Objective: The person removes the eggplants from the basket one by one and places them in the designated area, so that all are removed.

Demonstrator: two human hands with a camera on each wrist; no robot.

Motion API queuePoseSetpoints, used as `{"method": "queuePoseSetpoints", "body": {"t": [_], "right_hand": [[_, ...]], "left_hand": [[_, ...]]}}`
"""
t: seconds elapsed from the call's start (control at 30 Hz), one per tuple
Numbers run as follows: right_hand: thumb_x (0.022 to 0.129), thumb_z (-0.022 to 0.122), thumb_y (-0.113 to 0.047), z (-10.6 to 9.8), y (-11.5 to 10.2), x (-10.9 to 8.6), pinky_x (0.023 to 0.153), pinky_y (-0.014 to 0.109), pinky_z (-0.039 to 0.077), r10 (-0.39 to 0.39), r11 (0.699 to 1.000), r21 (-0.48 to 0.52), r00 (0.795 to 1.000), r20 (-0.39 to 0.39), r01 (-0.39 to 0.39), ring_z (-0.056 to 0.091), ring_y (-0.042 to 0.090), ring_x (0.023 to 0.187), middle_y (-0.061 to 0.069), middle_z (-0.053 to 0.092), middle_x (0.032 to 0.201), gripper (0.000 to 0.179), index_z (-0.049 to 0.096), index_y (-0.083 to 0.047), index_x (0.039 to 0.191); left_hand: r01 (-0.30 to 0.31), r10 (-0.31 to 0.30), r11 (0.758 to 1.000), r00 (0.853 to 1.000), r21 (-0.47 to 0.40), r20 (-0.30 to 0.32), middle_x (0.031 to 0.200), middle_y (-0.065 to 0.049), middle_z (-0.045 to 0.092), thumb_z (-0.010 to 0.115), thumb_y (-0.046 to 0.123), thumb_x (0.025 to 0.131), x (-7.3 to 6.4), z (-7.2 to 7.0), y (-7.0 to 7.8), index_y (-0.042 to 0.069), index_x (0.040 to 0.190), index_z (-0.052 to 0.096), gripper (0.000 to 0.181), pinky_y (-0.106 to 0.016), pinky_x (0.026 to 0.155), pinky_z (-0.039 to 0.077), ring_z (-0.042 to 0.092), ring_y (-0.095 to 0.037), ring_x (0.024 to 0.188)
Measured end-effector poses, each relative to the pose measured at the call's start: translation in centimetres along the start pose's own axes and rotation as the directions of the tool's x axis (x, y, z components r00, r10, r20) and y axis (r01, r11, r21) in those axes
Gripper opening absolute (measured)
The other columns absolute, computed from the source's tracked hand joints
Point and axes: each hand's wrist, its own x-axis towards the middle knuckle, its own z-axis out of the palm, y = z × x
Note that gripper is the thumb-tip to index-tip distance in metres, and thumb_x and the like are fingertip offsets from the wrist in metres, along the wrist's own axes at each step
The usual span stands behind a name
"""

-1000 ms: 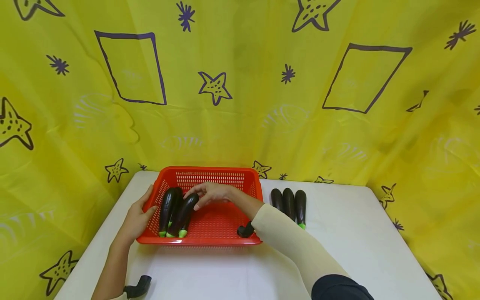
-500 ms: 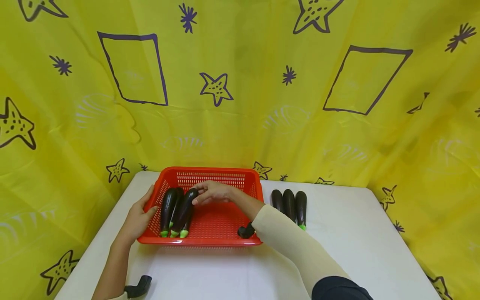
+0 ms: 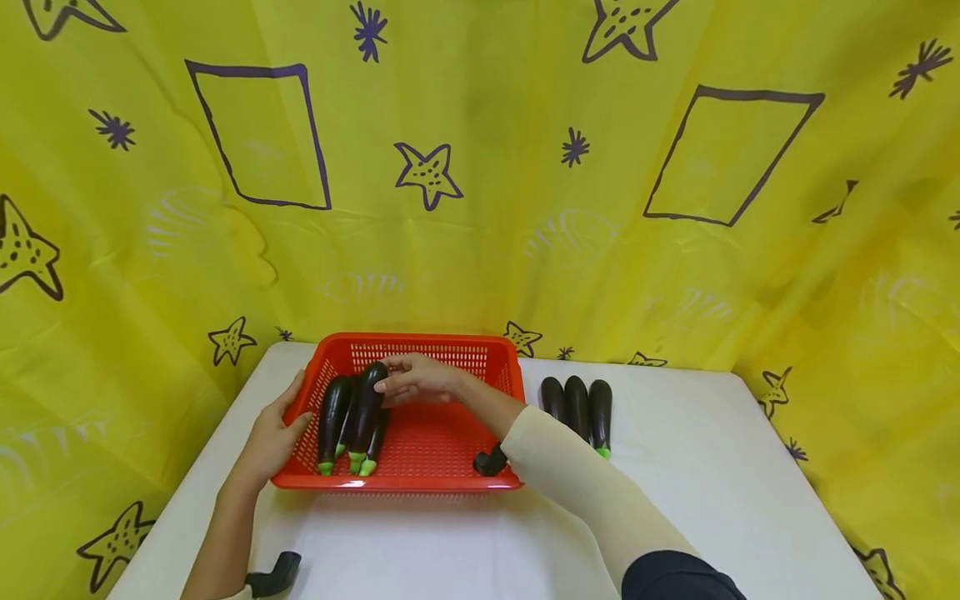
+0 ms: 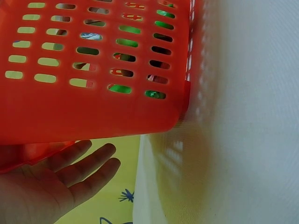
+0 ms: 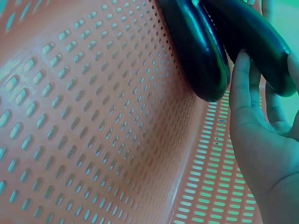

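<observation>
In the head view, my right hand (image 3: 423,379) pinches the rounded end of a dark eggplant (image 3: 366,408) inside the red plastic basket (image 3: 442,482). That eggplant lies over others, its green stem end toward the basket's near wall. To its left leans another eggplant (image 3: 332,421). The right wrist view shows thumb and fingers on either side of the held eggplant (image 5: 261,42), beside another eggplant (image 5: 196,56). My left hand (image 3: 272,437) holds the basket's left rim, thumb over the edge. In the left wrist view, its fingers (image 4: 88,170) extend under the rim, outside the basket wall (image 4: 93,109).
Three eggplants (image 3: 577,404) lie side by side on the white table (image 3: 690,467), right of the basket; my sleeve partly hides them. A yellow patterned curtain (image 3: 495,275) hangs behind and at both sides. A black wrist piece (image 3: 491,460) sits on my right wrist.
The held eggplant's rounded end has moved up and left, bringing the eggplant more upright in the head view. My right hand moved with it. My left hand stays on the rim.
</observation>
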Motion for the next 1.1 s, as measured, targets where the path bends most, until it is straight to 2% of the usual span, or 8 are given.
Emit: {"method": "queuePoseSetpoints", "body": {"t": [0.2,0.37,0.53,0.73,0.93,1.1], "right_hand": [[0.103,0.053,0.009,0.1,-0.5,-0.2,0.102,0.052,0.051,0.0,1.0,0.029,0.997,-0.074,0.002,0.072,0.029,0.102,0.009,0.073,0.105,0.021,0.058,-0.001,0.121],[0.102,0.054,0.007,0.2,-1.0,-0.8,0.104,0.055,0.048,-0.006,0.999,0.042,0.992,-0.125,0.012,0.072,0.029,0.101,0.01,0.071,0.106,0.019,0.057,0.0,0.12],[0.104,0.053,0.005,0.0,-1.3,-1.2,0.107,0.057,0.045,-0.021,0.999,0.026,0.989,-0.144,0.025,0.071,0.025,0.099,0.011,0.07,0.109,0.02,0.056,0.004,0.124],[0.105,0.053,0.004,-0.3,-1.5,-1.5,0.103,0.052,0.051,-0.022,0.999,0.039,0.986,-0.166,0.028,0.071,0.027,0.102,0.012,0.071,0.111,0.033,0.053,0.009,0.137],[0.104,0.055,0.003,-0.7,-1.9,-1.9,0.101,0.051,0.052,-0.011,0.999,0.033,0.985,-0.173,0.017,0.07,0.028,0.101,0.013,0.07,0.113,0.039,0.049,0.01,0.142],[0.105,0.053,0.004,-0.7,-2.4,-2.3,0.104,0.051,0.05,-0.012,0.999,0.029,0.984,-0.176,0.017,0.07,0.025,0.1,0.012,0.069,0.112,0.042,0.046,0.01,0.146]], "left_hand": [[-0.002,0.002,1.0,1.0,-0.004,0.004,0.161,-0.037,0.03,0.051,-0.002,0.105,0.0,0.1,0.0,0.0,0.166,0.017,0.07,-0.023,0.078,0.053,0.054,-0.044,0.116],[-0.004,0.004,1.0,1.0,-0.008,0.009,0.16,-0.038,0.031,0.051,-0.001,0.105,-0.1,0.2,0.1,-0.001,0.166,0.017,0.07,-0.026,0.077,0.055,0.055,-0.044,0.114],[0.001,-0.001,1.0,1.0,-0.008,0.005,0.16,-0.038,0.031,0.051,-0.002,0.105,-0.3,0.2,0.2,0.0,0.166,0.017,0.07,-0.025,0.076,0.055,0.055,-0.043,0.114],[0.0,0.0,1.0,1.0,-0.008,0.004,0.159,-0.039,0.033,0.052,-0.002,0.106,-0.4,0.2,0.3,-0.001,0.166,0.016,0.07,-0.029,0.079,0.055,0.055,-0.043,0.115],[0.005,-0.005,1.0,1.0,0.0,0.002,0.159,-0.038,0.033,0.052,-0.002,0.105,-0.3,0.1,0.4,0.0,0.166,0.016,0.07,-0.024,0.078,0.053,0.054,-0.043,0.116],[0.011,-0.011,1.0,1.0,-0.003,0.006,0.159,-0.039,0.032,0.052,-0.001,0.106,-0.2,0.0,0.3,0.0,0.166,0.016,0.07,-0.029,0.08,0.056,0.054,-0.044,0.115]]}}
